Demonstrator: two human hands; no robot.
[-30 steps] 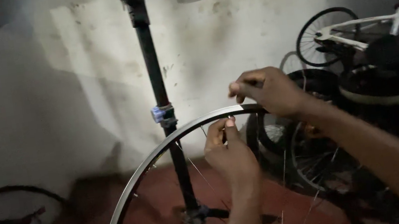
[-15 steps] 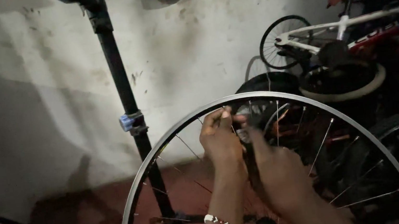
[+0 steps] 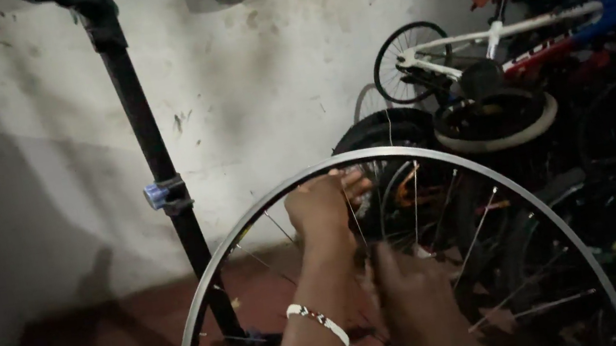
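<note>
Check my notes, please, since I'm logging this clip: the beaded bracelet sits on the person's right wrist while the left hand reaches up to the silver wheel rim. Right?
Not quite. The head view shows the beaded bracelet on the left wrist, the same arm whose left hand reaches up to the silver wheel rim. The right hand sits lower, among the spokes.
</note>
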